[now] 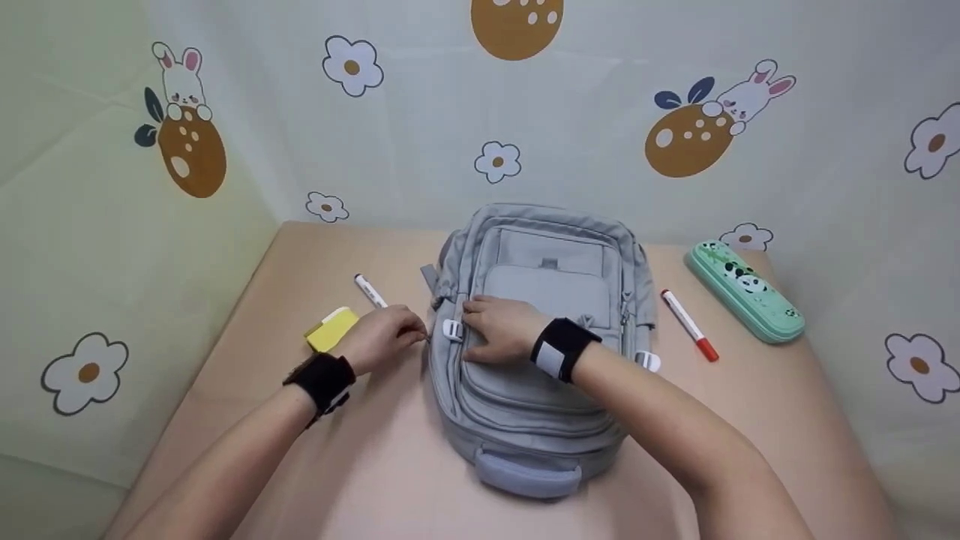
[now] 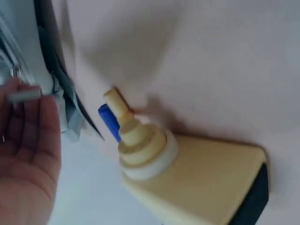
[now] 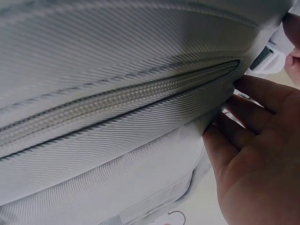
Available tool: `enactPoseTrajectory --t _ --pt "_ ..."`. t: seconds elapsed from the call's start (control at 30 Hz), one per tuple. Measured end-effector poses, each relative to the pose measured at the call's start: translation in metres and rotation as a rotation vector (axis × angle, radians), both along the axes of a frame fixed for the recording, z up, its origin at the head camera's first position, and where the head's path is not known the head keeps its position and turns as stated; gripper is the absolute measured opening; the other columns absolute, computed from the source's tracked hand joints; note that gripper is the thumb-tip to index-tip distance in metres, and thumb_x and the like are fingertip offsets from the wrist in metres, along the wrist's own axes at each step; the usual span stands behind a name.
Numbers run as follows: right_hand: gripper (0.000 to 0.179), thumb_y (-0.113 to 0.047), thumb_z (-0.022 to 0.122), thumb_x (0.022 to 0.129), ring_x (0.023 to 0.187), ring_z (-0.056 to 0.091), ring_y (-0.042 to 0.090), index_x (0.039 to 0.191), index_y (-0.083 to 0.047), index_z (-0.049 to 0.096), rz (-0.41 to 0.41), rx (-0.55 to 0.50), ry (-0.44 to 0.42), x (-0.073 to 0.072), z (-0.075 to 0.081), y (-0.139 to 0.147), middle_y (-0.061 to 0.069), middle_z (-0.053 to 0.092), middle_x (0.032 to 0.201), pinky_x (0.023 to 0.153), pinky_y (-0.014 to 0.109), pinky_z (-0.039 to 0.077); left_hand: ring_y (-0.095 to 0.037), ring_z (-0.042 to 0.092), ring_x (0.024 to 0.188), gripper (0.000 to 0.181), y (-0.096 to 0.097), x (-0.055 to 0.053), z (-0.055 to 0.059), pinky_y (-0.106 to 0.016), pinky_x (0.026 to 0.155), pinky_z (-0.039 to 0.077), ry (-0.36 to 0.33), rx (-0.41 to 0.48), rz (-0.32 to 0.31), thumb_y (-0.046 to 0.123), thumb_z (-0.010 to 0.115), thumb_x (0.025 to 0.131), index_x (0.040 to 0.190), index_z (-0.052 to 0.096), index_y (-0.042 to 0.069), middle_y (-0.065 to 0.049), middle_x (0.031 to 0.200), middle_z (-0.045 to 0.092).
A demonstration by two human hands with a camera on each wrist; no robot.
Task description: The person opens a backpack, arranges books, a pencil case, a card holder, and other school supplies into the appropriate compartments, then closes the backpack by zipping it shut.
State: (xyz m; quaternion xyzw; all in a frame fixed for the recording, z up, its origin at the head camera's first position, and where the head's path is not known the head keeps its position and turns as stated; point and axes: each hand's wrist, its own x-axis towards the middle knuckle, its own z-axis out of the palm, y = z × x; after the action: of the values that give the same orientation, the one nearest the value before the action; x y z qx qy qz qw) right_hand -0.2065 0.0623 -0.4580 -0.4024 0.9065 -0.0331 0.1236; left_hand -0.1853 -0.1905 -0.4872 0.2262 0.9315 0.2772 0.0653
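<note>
A grey backpack (image 1: pixel 551 296) lies on the table with its front pockets up and its padded handle (image 1: pixel 529 474) toward me. At its left side my left hand (image 1: pixel 381 339) pinches a small zipper pull (image 2: pixel 24 96), just below the metal slider in the left wrist view. My right hand (image 1: pixel 504 330) lies on the front of the bag, fingers extended and pressing on the fabric near a white strap buckle (image 1: pixel 452 330). Close up in the right wrist view, those fingertips touch the fabric beside a closed pocket zip (image 3: pixel 122 97).
Left of the bag are a yellow bottle (image 2: pixel 201 176) with a stepped nozzle and a white marker (image 1: pixel 369 289). On the right lie a red-capped marker (image 1: pixel 688 324) and a green panda pencil case (image 1: pixel 746 292). A patterned curtain (image 1: pixel 420 120) closes off the table's back.
</note>
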Motion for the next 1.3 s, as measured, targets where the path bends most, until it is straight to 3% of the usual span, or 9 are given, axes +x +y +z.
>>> enactPoseTrajectory --t 0.1,0.17,0.4,0.53,0.77,0.93,1.13,1.3 --pt "0.069 -0.048 0.066 0.094 0.147 0.035 0.032 0.145 -0.002 0.054 0.001 0.003 0.006 0.0 0.0 0.001 0.016 0.044 0.156 0.117 0.039 0.032 -0.016 0.064 0.088 0.009 -0.003 0.003 0.001 -0.039 0.086 0.054 -0.028 0.001 -0.064 0.012 0.072 0.096 0.104 0.077 0.012 0.002 0.094 0.068" --pt "0.069 -0.047 0.067 0.094 0.147 0.036 0.032 0.144 -0.002 0.055 0.003 -0.002 0.01 0.0 -0.001 0.001 0.017 0.045 0.155 0.117 0.04 0.033 -0.015 0.064 0.086 0.008 -0.004 0.005 -0.001 -0.039 0.084 0.054 -0.042 0.011 -0.072 0.013 0.073 0.095 0.102 0.076 0.012 0.004 0.092 0.067" --pt "0.07 -0.048 0.067 0.093 0.147 0.035 0.032 0.145 -0.003 0.055 -0.003 0.0 0.003 0.004 0.0 0.001 0.016 0.044 0.156 0.117 0.04 0.033 -0.014 0.063 0.083 0.007 0.0 0.01 -0.009 -0.036 0.08 0.054 0.015 0.024 -0.087 0.01 0.075 0.091 0.098 0.075 0.012 0.004 0.089 0.066" --pt "0.074 -0.048 0.066 0.094 0.149 0.033 0.033 0.149 -0.002 0.049 0.012 -0.001 -0.023 0.013 0.006 0.003 0.016 0.04 0.159 0.119 0.041 0.029 -0.013 0.062 0.084 0.01 0.004 0.013 -0.01 -0.035 0.079 0.054 0.022 0.012 -0.074 0.011 0.077 0.089 0.098 0.075 0.013 0.005 0.089 0.066" --pt "0.077 -0.047 0.066 0.094 0.15 0.03 0.035 0.152 -0.002 0.044 0.128 0.002 -0.002 0.043 0.019 0.011 0.017 0.035 0.161 0.121 0.042 0.024 -0.016 0.063 0.085 0.012 0.003 0.016 -0.01 -0.037 0.08 0.055 0.072 -0.024 -0.042 0.01 0.077 0.09 0.101 0.077 0.013 0.003 0.091 0.067" --pt "0.071 -0.043 0.066 0.095 0.149 0.032 0.033 0.153 -0.007 0.046 0.216 0.017 0.026 0.061 0.014 0.014 0.014 0.037 0.161 0.12 0.045 0.026 -0.018 0.065 0.087 0.01 0.002 0.017 -0.009 -0.039 0.084 0.055 0.055 -0.016 0.015 0.012 0.077 0.091 0.101 0.078 0.013 0.002 0.092 0.068" --pt "0.061 -0.029 0.071 0.092 0.147 0.036 0.034 0.15 -0.019 0.053 0.26 0.043 0.075 0.064 0.002 0.016 0.011 0.04 0.16 0.118 0.045 0.031 -0.018 0.065 0.088 0.01 0.004 0.019 -0.008 -0.04 0.085 0.054 0.007 0.01 0.073 0.012 0.077 0.091 0.1 0.078 0.015 0.002 0.092 0.068" --pt "0.06 -0.023 0.073 0.091 0.147 0.036 0.033 0.148 -0.021 0.056 0.242 0.014 0.058 0.063 -0.001 0.02 0.009 0.04 0.16 0.116 0.046 0.034 -0.017 0.064 0.086 0.008 0.003 0.02 -0.004 -0.04 0.085 0.054 0.003 -0.002 0.072 0.011 0.077 0.092 0.099 0.078 0.014 0.003 0.09 0.068"
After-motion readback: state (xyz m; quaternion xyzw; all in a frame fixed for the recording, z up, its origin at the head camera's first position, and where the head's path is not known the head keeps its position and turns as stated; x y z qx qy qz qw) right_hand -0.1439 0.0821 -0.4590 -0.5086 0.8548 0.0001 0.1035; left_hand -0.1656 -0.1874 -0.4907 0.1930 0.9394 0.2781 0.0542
